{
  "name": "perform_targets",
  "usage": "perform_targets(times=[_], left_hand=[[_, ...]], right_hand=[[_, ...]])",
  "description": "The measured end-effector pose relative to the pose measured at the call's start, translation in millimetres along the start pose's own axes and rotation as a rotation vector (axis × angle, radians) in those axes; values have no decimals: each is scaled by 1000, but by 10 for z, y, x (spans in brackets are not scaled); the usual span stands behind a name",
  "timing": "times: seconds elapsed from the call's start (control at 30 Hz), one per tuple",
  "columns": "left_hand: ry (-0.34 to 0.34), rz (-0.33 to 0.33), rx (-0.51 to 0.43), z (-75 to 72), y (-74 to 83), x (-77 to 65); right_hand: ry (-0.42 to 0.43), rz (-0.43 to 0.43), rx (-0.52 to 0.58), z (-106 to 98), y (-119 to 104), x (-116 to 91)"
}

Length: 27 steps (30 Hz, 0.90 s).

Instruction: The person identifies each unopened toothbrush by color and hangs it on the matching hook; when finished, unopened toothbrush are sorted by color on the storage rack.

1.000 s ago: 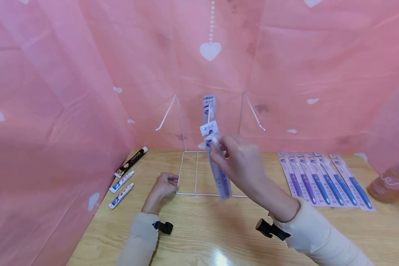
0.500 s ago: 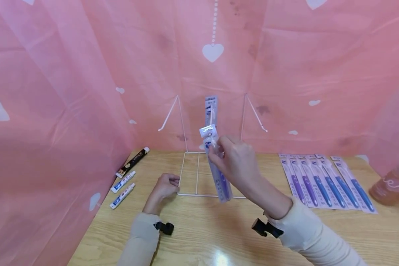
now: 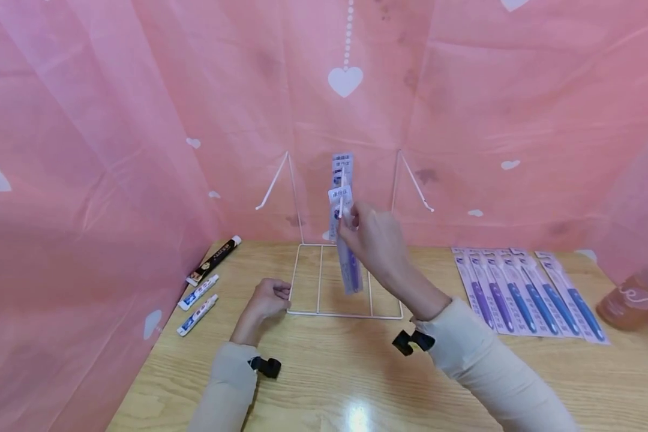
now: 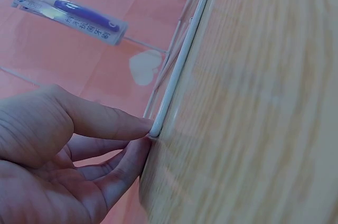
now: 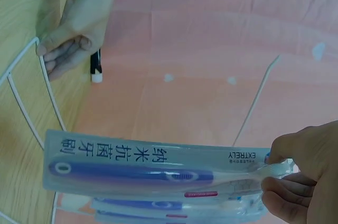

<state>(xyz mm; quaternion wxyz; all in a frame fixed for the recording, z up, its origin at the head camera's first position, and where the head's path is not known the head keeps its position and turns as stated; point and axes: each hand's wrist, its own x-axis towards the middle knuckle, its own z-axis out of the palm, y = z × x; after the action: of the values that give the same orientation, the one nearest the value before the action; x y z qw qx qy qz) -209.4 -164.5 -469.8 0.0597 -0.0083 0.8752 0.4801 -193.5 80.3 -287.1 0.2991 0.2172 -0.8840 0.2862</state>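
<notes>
A plastic-packed purple toothbrush (image 3: 351, 270), pinched by the right hand (image 3: 378, 240), is seemingly being hung on the white wire rack (image 3: 342, 315); twelve-o'clock sliding seems needed. Its eight-o'clock corner is gripped by the left hand (image 3: 263, 300).

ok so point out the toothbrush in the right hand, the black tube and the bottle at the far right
Toothbrush (image 5: 153, 174), right wrist view, on its purple handle.
Black tube (image 3: 213, 262), head view, middle of its body.
Bottle (image 3: 629, 300), head view, on its side.
</notes>
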Motion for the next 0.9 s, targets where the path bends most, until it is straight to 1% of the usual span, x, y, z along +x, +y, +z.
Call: perform_targets(times=[0.1,0.2,0.43,0.53,0.7,0.9], left_hand=[[0,17,2,-8,-11,7],[1,29,-2,-10,-19,10],[6,33,-14,-1,-15,-1],[9,34,-19,3,-6,-16],[9,44,-19,9,7,-21],[5,51,-18,36,8,11]], right_hand=[[-5,45,-4,67,52,97],[7,80,-7,133,109,180],[41,91,-7,251,226,369],[40,107,-7,287,264,443],[29,145,-46,335,330,550],[17,201,-93,363,388,629]])
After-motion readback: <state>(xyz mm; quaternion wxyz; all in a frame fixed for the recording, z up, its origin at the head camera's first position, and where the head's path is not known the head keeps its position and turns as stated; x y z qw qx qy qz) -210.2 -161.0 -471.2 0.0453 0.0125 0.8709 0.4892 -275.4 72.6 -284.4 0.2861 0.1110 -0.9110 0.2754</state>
